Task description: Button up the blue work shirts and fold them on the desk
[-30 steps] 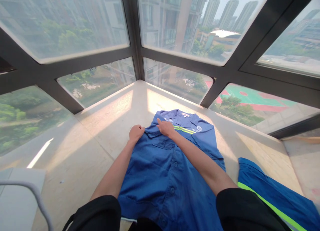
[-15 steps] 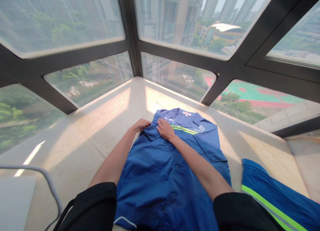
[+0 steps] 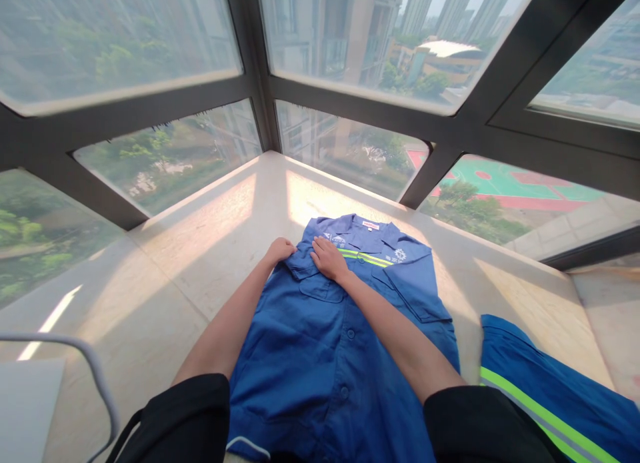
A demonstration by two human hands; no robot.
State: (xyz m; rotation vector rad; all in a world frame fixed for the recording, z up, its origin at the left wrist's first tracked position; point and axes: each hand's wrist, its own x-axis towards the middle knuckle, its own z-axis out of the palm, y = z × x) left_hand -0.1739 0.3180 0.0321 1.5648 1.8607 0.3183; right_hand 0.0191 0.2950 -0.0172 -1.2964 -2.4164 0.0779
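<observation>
A blue short-sleeved work shirt (image 3: 295,343) lies front side up on the pale stone sill, its collar pointing away from me. A yellow-green reflective stripe and white printed logos cross its chest. At the shirt's left edge, by the folded-in sleeve, my left hand (image 3: 283,250) is closed with its fingers pinching the cloth; the fingertips are partly hidden. My right hand (image 3: 327,258) rests flat on the left chest above the pocket flap, fingers stretched out. The other sleeve (image 3: 420,289) lies folded across the shirt's right side.
Blue trousers-like cloth (image 3: 545,369) with a green and grey reflective stripe lies at the right. A white board-like object (image 3: 30,403) and a grey cable (image 3: 95,369) are at the lower left. Dark window frames (image 3: 257,89) border the stone sill (image 3: 175,269).
The view has shifted slightly. My left hand's fingers have drawn closer together at the shirt's edge; my right hand stays flat on the chest.
</observation>
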